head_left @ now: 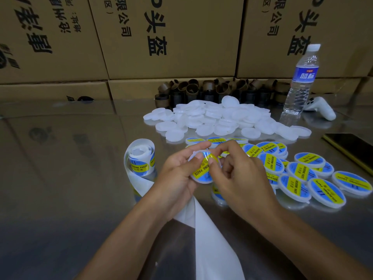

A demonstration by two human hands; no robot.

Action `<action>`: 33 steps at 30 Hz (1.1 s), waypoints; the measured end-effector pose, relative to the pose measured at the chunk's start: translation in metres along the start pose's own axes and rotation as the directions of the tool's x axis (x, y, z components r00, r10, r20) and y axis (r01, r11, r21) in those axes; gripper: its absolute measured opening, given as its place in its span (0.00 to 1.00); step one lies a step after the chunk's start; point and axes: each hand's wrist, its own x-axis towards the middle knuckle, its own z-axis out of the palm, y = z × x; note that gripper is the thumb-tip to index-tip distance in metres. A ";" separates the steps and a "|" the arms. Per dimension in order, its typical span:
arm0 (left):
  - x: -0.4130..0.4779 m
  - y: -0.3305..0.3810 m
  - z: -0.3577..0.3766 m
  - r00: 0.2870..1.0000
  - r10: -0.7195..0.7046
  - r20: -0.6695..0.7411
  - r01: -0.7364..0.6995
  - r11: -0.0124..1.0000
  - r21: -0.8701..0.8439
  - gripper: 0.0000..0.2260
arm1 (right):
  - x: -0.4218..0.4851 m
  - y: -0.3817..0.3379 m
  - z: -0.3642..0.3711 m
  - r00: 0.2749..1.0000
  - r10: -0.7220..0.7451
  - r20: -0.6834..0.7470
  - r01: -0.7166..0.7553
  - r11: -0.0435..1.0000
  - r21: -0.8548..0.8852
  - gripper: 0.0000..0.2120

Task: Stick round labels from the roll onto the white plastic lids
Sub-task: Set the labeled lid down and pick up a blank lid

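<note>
My left hand (177, 174) grips a white plastic lid (202, 177) at the middle of the view, thumb on its face. A blue and yellow round label lies on that lid, and my right hand (238, 174) pinches or presses the label's upper edge with thumb and forefinger. The label roll (141, 158) stands to the left, and its white backing strip (205, 235) trails toward me between my forearms. A heap of bare white lids (222, 118) lies behind my hands. Several labelled lids (302, 174) lie spread to the right.
A water bottle (302, 77) stands at the back right beside a white controller (321, 108). A dark phone (353, 146) lies at the right edge. Brown cardboard cores (212, 89) line up behind the lids, in front of stacked cartons (161, 37). The table is shiny metal.
</note>
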 end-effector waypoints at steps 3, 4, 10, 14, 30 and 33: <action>0.001 0.000 -0.002 1.000 0.015 -0.007 -0.014 1.000 0.016 0.16 | -0.001 -0.001 0.002 0.996 0.092 0.005 -0.092 0.990 0.109 0.12; 0.001 0.000 -0.003 1.000 0.014 -0.004 -0.014 1.000 0.013 0.15 | 0.001 -0.002 0.002 0.988 0.155 0.018 -0.156 0.974 0.163 0.13; 0.000 0.000 -0.003 0.997 0.014 0.071 -0.016 0.999 0.032 0.15 | 0.010 0.001 -0.003 0.885 0.386 0.258 -0.465 0.717 0.519 0.10; 0.003 -0.002 -0.005 0.999 0.040 0.007 -0.041 0.997 0.070 0.17 | 0.011 0.002 -0.003 0.906 0.359 0.225 -0.422 0.711 0.563 0.10; 0.003 -0.007 -0.009 0.988 0.150 -0.032 -0.134 0.943 0.305 0.17 | 0.011 -0.003 -0.003 0.913 0.377 0.157 -0.373 0.615 0.695 0.03; 0.003 -0.008 -0.009 0.987 0.158 -0.029 -0.140 0.935 0.325 0.17 | 0.012 -0.003 -0.004 0.905 0.398 0.150 -0.383 0.610 0.693 0.06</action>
